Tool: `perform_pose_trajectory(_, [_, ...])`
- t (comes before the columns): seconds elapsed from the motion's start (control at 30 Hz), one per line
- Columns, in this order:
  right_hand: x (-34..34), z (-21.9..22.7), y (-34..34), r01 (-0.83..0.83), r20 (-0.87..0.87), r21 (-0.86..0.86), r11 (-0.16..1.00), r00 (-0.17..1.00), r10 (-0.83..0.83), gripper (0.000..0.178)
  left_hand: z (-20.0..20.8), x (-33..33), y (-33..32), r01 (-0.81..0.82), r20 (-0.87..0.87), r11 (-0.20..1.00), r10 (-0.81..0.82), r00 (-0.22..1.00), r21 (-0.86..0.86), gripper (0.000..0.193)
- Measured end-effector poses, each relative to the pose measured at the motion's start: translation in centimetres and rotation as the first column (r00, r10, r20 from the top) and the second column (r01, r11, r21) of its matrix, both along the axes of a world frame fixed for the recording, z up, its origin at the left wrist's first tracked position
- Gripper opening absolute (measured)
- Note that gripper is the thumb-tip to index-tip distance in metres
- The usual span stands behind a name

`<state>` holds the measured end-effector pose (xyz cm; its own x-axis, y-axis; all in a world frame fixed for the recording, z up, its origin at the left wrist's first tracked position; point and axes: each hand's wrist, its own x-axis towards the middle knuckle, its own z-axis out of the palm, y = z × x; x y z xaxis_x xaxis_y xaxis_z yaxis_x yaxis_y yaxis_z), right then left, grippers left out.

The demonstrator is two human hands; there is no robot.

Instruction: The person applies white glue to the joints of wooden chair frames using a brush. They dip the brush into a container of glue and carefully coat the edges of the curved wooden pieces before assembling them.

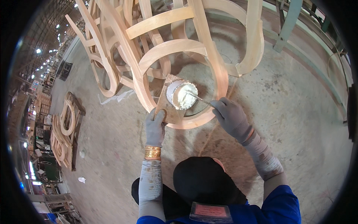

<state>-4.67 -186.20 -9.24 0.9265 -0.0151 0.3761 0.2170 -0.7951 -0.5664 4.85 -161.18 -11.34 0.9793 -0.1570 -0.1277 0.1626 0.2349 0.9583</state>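
Observation:
My left hand (155,128), in a grey glove, grips the near edge of a small flat board (168,115), thumb on top. On that board is a round tub (172,89) of thick white paste (186,98), with paste smeared along its rim. My right hand (232,117), also gloved in grey, is closed round the end of a thin stick-like tool (202,99). The tool's far end is sunk in the paste, so its tip is hidden. Board and tub are in front of the rounded ring of a pale wooden chair frame (197,120); I cannot tell whether they touch it.
More pale wooden chair frames (104,56) lean together at the far side. Curved wooden parts (63,130) are stacked on the left. A grey metal stand (289,26) is at the far right. Scraps (81,180) lie on the concrete floor (108,149).

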Motion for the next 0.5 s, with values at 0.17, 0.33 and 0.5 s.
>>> perform_pose_trajectory(0.17, [0.1, -0.5, -0.6, 0.056, 0.094, -0.161, 0.985, 0.995, -0.042, 0.034, -2.4, -0.2, -1.2, 0.004, -0.066, 0.999, -0.007, 0.998, -0.049, 0.030])
perform_pose_trajectory(0.33, [0.4, -2.4, -1.3, 0.078, -0.089, -0.223, 0.972, 0.991, -0.100, 0.035, -4.8, 0.4, -1.8, 0.060, -0.136, 0.998, -0.060, 0.989, -0.004, 0.029])
perform_pose_trajectory(0.5, [0.8, -4.0, -2.5, 0.048, -0.095, -0.346, 0.937, 0.992, -0.086, 0.035, -6.5, 1.0, -2.6, 0.100, -0.123, 0.976, -0.077, 0.989, 0.194, 0.024])
